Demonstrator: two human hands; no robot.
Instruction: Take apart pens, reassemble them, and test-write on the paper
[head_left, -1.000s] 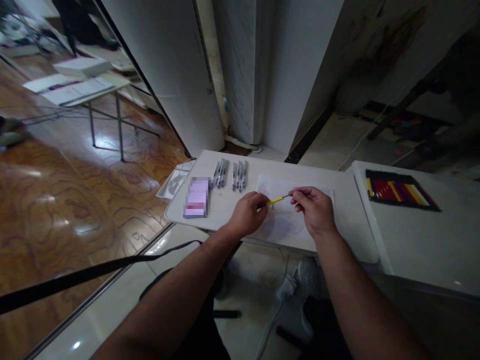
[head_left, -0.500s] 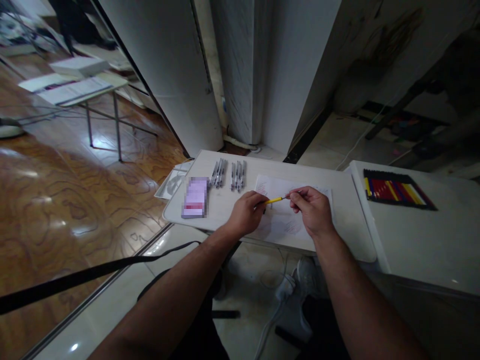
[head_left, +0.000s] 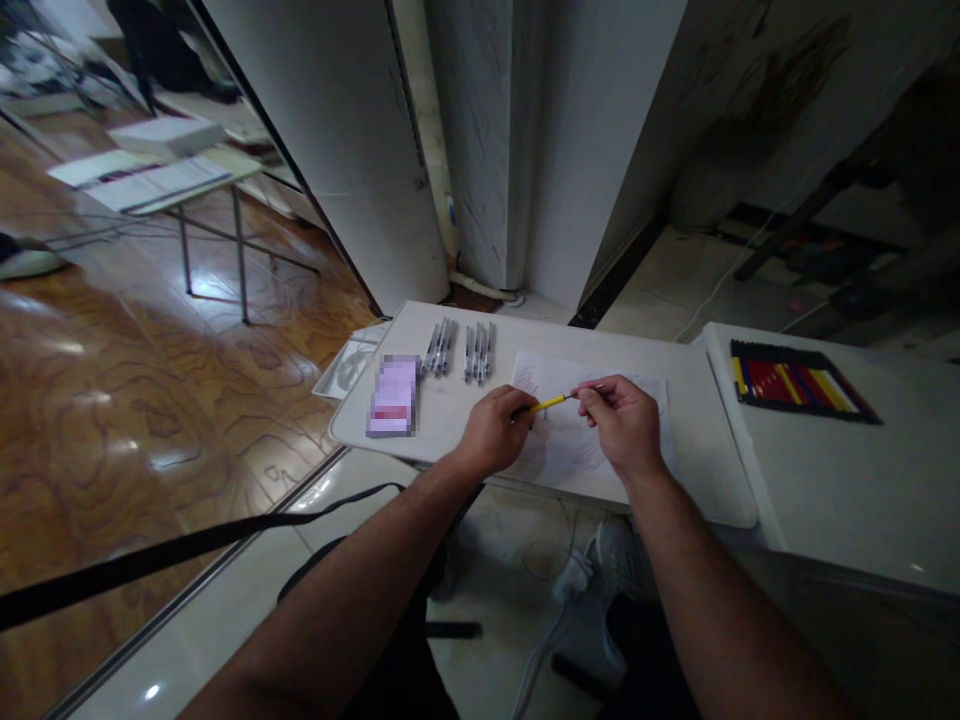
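Observation:
A slim yellow pen (head_left: 551,404) is held level above a paper sheet (head_left: 555,366) that bears reddish and bluish scribbles. My left hand (head_left: 496,425) is closed round the pen's yellow barrel. At the other end my right hand (head_left: 621,415) pinches a thin dark part in line with the pen; the fingers hide where it ends. Beyond my left hand, several clear pens lie in two groups, a left group (head_left: 439,347) and a right group (head_left: 479,352).
A purple-white pixelated block (head_left: 394,395) lies at the left of the small white table (head_left: 697,440). To the right, a black case of coloured sticks (head_left: 802,385) rests on another white surface (head_left: 847,490). A cable with a white plug (head_left: 574,577) runs along the floor.
The whole view has shifted slightly. Both hands keep their grip on the yellow pen, with only slight movement of the right fingers.

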